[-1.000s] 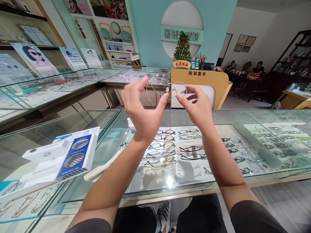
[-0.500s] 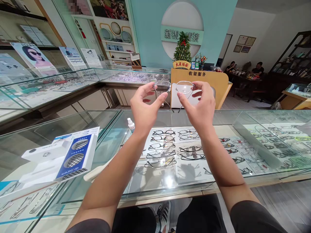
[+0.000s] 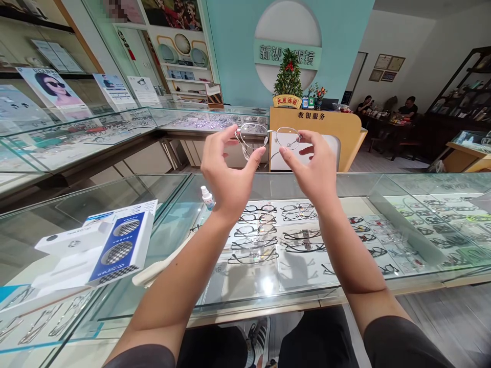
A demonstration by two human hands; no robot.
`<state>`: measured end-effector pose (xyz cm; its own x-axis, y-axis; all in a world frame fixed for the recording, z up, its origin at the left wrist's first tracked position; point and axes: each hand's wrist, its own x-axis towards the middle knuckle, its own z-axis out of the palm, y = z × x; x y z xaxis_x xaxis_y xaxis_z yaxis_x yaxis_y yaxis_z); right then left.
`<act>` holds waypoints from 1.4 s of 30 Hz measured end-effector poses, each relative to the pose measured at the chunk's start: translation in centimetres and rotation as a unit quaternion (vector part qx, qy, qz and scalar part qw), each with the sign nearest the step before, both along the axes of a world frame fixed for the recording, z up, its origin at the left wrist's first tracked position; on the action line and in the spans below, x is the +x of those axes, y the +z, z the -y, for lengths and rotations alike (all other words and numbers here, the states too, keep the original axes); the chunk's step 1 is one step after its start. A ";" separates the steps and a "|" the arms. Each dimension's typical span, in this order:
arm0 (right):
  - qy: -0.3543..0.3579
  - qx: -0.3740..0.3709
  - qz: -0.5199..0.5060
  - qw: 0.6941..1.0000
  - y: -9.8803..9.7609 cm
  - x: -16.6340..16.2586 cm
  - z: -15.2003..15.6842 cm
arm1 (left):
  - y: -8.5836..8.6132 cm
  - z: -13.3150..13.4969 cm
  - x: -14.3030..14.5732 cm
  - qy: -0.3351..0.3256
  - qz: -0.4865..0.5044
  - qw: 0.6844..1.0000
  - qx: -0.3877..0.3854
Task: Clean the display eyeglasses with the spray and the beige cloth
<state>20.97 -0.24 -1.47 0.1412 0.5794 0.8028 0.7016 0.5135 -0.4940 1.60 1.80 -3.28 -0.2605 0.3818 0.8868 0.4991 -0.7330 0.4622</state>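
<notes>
The glasses (image 3: 272,132) are held above the near counter (image 3: 249,286), with their left and right ends pinched between slightly parted thumb and fingers by the left hand (image 3: 226,166) and right hand (image 3: 316,166). The lenses are tilted and seen rounder than half a second ago.

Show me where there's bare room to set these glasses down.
For the glasses, the counter's glass top looks bare between the left forearm and right forearm, apparently above the display frames, and right of the right forearm. The left side is crowded: blue-and-white box, pale long item, white bottle.
</notes>
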 end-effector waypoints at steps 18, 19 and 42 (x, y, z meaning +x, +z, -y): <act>-0.023 0.111 0.013 0.993 -1.0 -2.0 -0.4 | -1.2 -2.4 0.3 -0.016 0.011 1.000 0.017; -0.024 0.113 0.014 0.993 -1.0 -2.0 -0.4 | -1.2 -2.3 0.3 -0.017 0.013 1.000 0.017; 0.229 0.074 -0.230 0.943 0.1 -1.9 0.2 | -1.3 -3.7 -0.4 -0.162 0.065 0.984 0.028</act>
<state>19.06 -0.46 -1.36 0.2558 0.5510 0.7943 0.1185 0.7976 -0.5914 1.20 5.48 -4.58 -0.2465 0.4152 0.8757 0.1745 -0.8698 0.4616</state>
